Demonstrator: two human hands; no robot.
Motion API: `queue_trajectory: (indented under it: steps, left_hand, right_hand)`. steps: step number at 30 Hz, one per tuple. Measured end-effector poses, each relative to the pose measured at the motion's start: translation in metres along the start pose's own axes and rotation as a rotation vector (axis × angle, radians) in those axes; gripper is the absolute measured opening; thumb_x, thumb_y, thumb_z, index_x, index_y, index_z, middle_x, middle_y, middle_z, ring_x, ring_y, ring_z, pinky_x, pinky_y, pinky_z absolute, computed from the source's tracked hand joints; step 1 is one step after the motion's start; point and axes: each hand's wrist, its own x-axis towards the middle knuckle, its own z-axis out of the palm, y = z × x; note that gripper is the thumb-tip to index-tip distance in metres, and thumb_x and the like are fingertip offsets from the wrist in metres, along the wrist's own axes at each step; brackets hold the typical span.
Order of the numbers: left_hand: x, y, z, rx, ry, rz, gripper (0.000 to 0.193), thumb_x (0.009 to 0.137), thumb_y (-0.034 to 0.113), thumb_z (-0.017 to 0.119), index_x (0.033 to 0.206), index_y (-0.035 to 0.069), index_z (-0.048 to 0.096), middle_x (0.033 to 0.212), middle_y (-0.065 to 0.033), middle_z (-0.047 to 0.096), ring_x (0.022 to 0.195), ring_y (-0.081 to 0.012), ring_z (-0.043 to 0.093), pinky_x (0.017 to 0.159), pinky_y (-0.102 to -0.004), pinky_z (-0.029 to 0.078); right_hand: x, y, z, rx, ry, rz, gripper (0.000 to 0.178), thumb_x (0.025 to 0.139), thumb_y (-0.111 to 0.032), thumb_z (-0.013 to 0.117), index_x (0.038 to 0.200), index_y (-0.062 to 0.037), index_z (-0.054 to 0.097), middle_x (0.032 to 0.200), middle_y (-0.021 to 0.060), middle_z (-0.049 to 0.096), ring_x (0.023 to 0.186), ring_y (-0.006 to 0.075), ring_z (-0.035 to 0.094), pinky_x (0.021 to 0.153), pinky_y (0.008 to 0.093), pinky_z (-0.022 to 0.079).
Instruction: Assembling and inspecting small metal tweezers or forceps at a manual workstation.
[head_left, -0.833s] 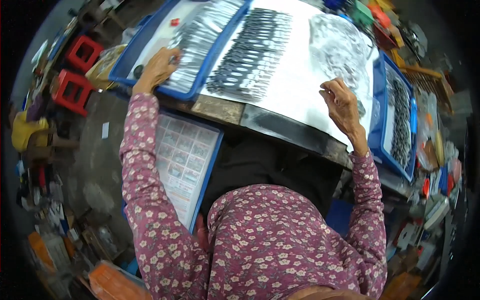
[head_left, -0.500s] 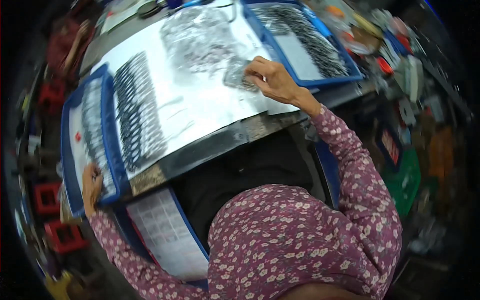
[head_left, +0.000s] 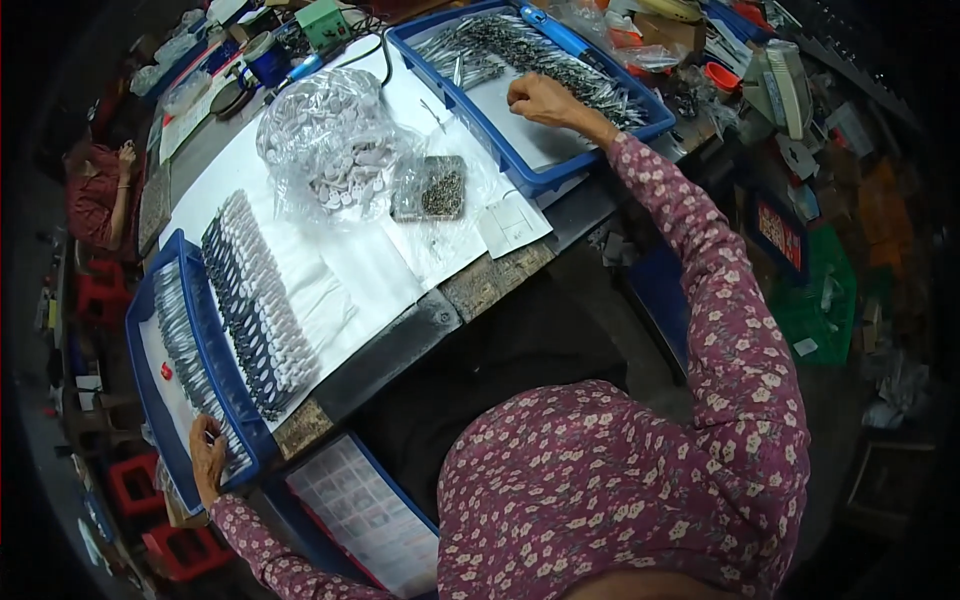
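The worktable (head_left: 390, 337) spans nine to one o'clock, its white sheet (head_left: 345, 270) probably laid so small parts show up. At half past twelve sits the larger blue tray (head_left: 545, 181), its raised walls likely keeping the dark slim pieces (head_left: 600, 92) from straying. A smaller blue tray (head_left: 222, 355) lies between eight and nine, slender metal pieces (head_left: 188, 340) ranged side by side in it, presumably for easy picking. At half past ten, a see-through bag (head_left: 330, 150) contains pale pieces. The right hand (head_left: 543, 101) hovers over the larger tray, fingers curled in; the left hand (head_left: 207, 455), at eight, bends round the slender pieces' near end (I cannot tell whether either pinches anything). A see-through box (head_left: 430, 190) at eleven corrals tiny metal bits.
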Motion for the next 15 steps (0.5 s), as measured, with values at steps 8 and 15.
queue_trajectory:
  steps: [8, 15]
  left_hand:
    - [0.018, -0.008, -0.005, 0.047, -0.058, -0.038, 0.022, 0.060, -0.004, 0.051, 0.079, 0.003, 0.043, 0.073, -0.0073, 0.042, 0.069, -0.0214, 0.043, 0.066, -0.0308, 0.038]
    - [0.033, -0.003, 0.001, 0.090, 0.019, 0.001, 0.029, 0.059, -0.001, 0.054, 0.087, 0.003, 0.048, 0.076, -0.0066, 0.047, 0.071, -0.0207, 0.047, 0.067, -0.0303, 0.040]
  right_hand:
    - [0.083, 0.006, 0.010, -0.287, -0.072, -0.048, 0.022, 0.068, -0.009, 0.049, 0.086, 0.0006, 0.057, 0.084, 0.0212, 0.061, 0.079, 0.0372, 0.058, 0.069, 0.0463, 0.044]
    - [0.110, 0.090, 0.074, -0.493, -0.015, -0.160, 0.043, 0.087, -0.019, 0.044, 0.128, -0.0198, 0.031, 0.136, 0.0165, 0.028, 0.117, 0.0298, 0.036, 0.090, 0.0427, 0.036]
